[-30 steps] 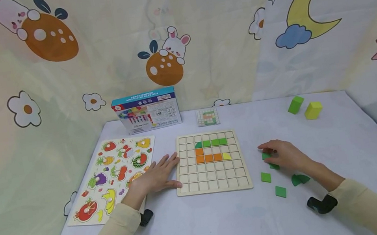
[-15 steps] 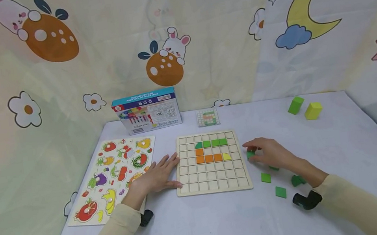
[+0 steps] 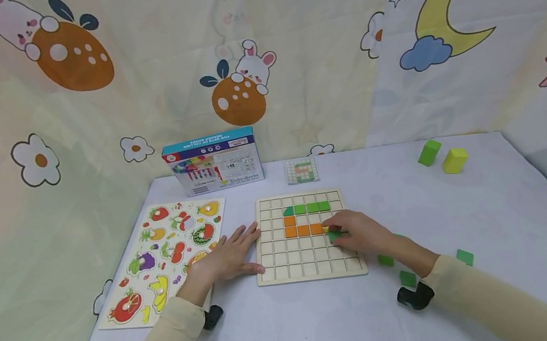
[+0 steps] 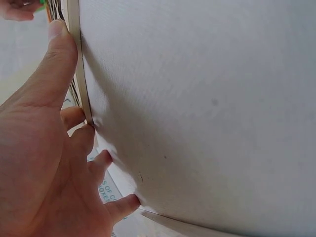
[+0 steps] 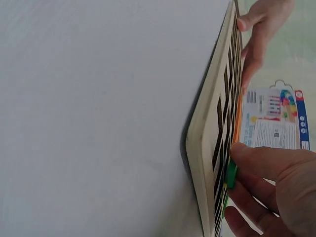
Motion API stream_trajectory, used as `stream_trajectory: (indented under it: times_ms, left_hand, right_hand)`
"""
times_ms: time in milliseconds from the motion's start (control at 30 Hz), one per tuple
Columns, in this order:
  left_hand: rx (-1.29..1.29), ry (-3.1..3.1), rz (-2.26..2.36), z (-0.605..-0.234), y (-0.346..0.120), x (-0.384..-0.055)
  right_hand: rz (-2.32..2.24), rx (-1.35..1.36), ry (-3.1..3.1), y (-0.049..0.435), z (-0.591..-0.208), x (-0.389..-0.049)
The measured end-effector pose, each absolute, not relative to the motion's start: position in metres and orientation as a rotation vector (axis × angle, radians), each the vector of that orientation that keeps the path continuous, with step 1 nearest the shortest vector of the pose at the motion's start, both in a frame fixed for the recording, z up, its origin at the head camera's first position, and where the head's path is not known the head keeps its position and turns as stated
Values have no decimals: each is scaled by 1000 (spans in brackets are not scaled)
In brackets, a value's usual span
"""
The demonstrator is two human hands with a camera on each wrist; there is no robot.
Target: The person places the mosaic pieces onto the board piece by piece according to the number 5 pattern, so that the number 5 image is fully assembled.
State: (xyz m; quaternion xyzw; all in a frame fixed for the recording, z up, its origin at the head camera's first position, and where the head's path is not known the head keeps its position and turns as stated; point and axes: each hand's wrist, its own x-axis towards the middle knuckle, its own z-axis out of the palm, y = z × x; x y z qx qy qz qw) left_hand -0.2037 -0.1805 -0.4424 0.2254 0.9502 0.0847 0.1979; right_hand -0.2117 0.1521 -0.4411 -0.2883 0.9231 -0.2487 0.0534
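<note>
A square wooden grid board [image 3: 290,260] lies at the middle of the table. Its upper cells hold a row of green tiles [image 3: 312,207], several orange tiles [image 3: 290,231] and a yellow tile [image 3: 326,230], partly covered by fingers. My right hand [image 3: 362,232] pinches a green tile [image 5: 231,174] between thumb and fingers, right at the board's surface just below the yellow one. Flat and spread, my left hand [image 3: 225,256] touches the board's left edge; the left wrist view shows its thumb [image 4: 61,59] along that edge.
Loose green tiles [image 3: 408,278] lie beneath and beside the right forearm. A fruit puzzle board [image 3: 117,324] is at left. Behind stand a cardboard box [image 3: 215,163] and a small grid-pattern card [image 3: 302,171]. A green block [image 3: 429,152] and a yellow-green block [image 3: 455,160] sit back right.
My right hand has carried a green tile leftward from the loose pieces onto the grid board. Its forearm now hides the dark green curved pieces. The left hand stays put.
</note>
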Motion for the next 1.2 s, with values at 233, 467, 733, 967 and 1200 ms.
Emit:
stream_trajectory:
  times_ms: [233, 467, 733, 967, 1200]
  left_hand:
    - [624, 2659, 227, -443, -181, -204]
    - [641, 2659, 237, -440, -181, -204]
    - [651, 2667, 228, -441, -182, -203]
    - [638, 2667, 227, -442, -182, -203]
    - [616, 2661, 195, -442, -182, -203]
  right_hand:
    - [-672, -884, 2853, 142, -444, -210]
    - [-647, -918, 2864, 144, -444, -206]
    - [-638, -930, 2880, 144, -447, -205]
    - [-677, -891, 2855, 145, -443, -206]
    - [-800, -711, 2875, 177, -434, -212]
